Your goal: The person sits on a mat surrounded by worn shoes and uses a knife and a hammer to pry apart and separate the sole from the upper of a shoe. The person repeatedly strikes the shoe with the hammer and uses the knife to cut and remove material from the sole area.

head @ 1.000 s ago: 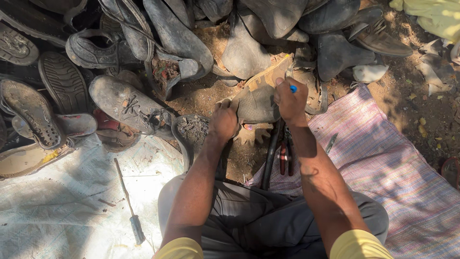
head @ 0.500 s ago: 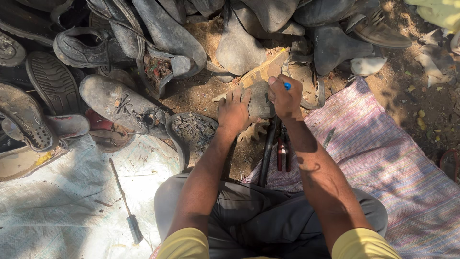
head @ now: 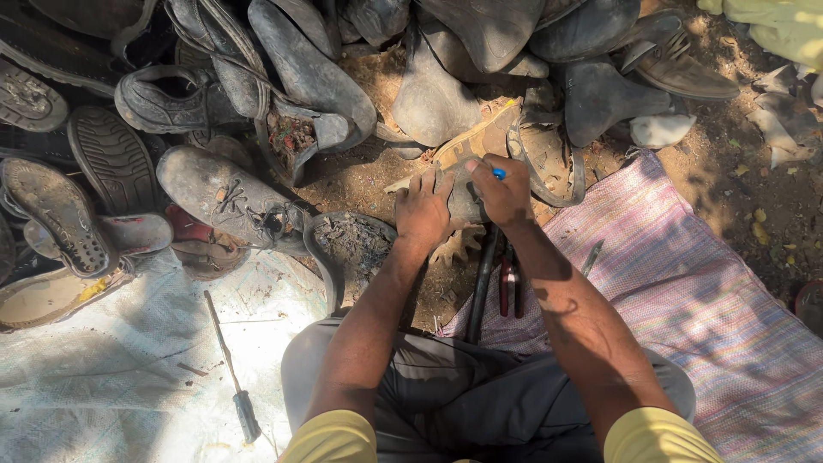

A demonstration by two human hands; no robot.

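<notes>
The left hand [head: 423, 212] pressed flat, fingers spread, on the sole [head: 467, 199]; the right hand [head: 506, 190], just beside, fingers clamped on a blue pen [head: 498, 174].

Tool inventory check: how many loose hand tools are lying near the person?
2 clearly: a screwdriver on the white sheet, red-handled pliers between the forearms. More may be hidden.

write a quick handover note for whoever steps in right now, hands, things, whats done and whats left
Left hand: flat, fingers spread, pressing a dark sole piece on the ground.
Right hand: gripping a blue-tipped tool over the same piece; its working end is hidden.
Nearby: red-handled pliers between the knees at the edge of the striped mat, a screwdriver on the white sheet, a pile of worn shoes ahead.
Done: piece is pinned down.
Left: no mark or cut visible on it yet.
</notes>
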